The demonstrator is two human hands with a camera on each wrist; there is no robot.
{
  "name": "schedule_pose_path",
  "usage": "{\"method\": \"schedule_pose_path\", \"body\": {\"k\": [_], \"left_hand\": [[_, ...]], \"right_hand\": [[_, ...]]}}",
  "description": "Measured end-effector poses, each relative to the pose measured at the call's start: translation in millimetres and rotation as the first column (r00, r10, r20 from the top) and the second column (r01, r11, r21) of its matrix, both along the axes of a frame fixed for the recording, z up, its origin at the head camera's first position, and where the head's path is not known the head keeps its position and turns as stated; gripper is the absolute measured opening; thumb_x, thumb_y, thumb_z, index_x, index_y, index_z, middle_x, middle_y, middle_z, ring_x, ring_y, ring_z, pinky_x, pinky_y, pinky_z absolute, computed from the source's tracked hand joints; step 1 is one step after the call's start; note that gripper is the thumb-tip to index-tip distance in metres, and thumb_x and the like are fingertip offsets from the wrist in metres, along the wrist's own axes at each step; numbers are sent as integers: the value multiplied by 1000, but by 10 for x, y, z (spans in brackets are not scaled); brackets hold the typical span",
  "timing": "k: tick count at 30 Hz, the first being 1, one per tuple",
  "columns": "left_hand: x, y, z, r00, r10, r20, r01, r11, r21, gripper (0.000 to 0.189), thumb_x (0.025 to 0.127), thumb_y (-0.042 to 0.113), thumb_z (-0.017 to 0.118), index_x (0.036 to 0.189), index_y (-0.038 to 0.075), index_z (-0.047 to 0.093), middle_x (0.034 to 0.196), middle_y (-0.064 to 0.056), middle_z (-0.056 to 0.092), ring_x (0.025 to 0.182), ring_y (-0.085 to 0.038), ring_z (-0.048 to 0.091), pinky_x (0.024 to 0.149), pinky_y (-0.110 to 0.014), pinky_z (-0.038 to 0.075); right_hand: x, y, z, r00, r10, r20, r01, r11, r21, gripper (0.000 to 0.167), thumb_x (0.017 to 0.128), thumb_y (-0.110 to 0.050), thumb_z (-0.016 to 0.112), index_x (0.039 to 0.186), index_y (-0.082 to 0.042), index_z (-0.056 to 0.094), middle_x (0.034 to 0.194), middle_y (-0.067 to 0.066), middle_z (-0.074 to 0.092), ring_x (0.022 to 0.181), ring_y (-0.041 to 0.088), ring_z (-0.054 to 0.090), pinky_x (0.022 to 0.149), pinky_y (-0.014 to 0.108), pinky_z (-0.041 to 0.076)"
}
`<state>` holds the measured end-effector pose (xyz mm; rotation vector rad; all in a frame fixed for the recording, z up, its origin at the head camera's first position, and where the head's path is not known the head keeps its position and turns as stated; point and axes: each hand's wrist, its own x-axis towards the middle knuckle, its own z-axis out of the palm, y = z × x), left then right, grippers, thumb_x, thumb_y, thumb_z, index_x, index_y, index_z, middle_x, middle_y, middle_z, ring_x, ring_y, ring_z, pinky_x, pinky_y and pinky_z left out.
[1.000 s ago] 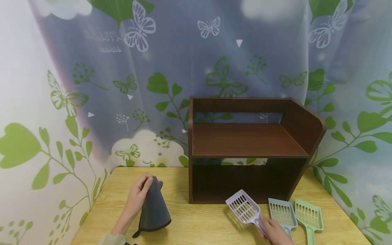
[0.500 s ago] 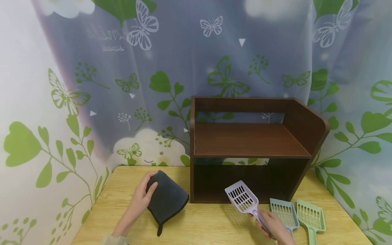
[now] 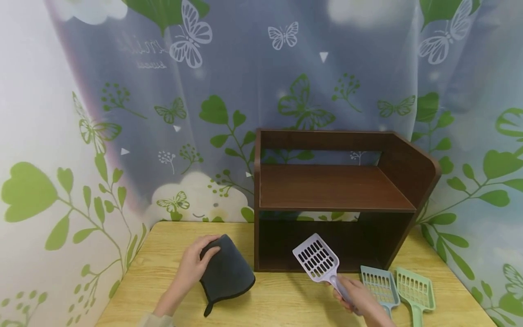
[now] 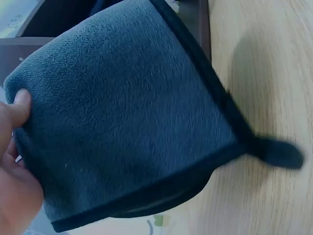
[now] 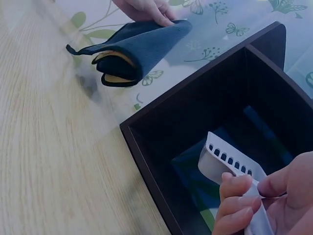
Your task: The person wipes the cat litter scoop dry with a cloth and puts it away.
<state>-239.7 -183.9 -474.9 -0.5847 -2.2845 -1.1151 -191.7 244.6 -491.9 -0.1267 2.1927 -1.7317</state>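
Observation:
In the head view my left hand [image 3: 195, 261] pinches a folded dark grey cloth [image 3: 228, 270] with black edging and a small hanging loop. The left wrist view has the cloth [image 4: 127, 103] filling most of the frame, thumb on its near face. Folded layers with a yellowish inner side appear on the cloth [image 5: 146, 51] in the right wrist view. My right hand [image 3: 354, 293] grips the handle of a pale lilac slotted litter scoop [image 3: 316, 259], its head raised before the shelf's lower opening. A blue scoop [image 3: 380, 286] and a green scoop [image 3: 416, 290] lie beside this hand.
A dark brown two-tier shelf [image 3: 335, 186] stands at the back of the wooden table [image 3: 163, 254], right of the cloth. Behind it hangs a curtain [image 3: 229, 68] printed with leaves and butterflies.
My left hand has turned the cloth and carried it right, its broad face now showing. My right hand has lifted the lilac scoop slightly and moved it a little left.

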Motion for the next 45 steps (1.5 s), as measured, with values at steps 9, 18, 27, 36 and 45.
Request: {"method": "schedule_pose_path", "body": {"k": [9,18,27,36,45], "left_hand": [[38,82,65,992,72,-102,-88,983,-163,24,96,13,69,119,21,71,109,4,70,95,-16,70,77,-37,58],[54,251,194,953,54,-299,-156,932,-327,17,91,28,76,108,24,74,86,7,59,65,-5,53,57,-23,43],[-2,499,347,863,-53,-503,-233,840,-489,23,98,44,62,100,24,75,86,3,58,77,-15,57,70,-34,41],[19,871,485,808,-146,-571,-260,781,-568,23,99,45,60,100,25,71,88,3,55,76,-14,46,70,-30,35],[48,1295,331,782,-200,-590,-243,774,-584,25,86,43,79,91,21,68,92,5,60,82,-13,55,72,-27,41]], "right_hand": [[1,-86,66,998,54,41,-53,998,-22,47,111,-28,31,114,8,61,71,-5,49,53,3,39,49,18,35],[25,-229,91,979,199,36,-196,977,-81,43,110,-20,28,112,11,57,72,-5,47,54,2,39,50,18,39],[91,-401,124,961,261,91,-253,963,-90,35,109,-22,31,105,0,58,73,-3,51,57,5,42,49,19,39],[113,-573,153,943,295,151,-274,950,-148,34,108,-24,30,106,-3,56,72,-3,48,51,3,36,44,16,30],[61,-701,221,936,318,149,-284,935,-211,29,107,-25,32,98,-8,53,70,-7,44,46,-2,28,40,14,22]]}}
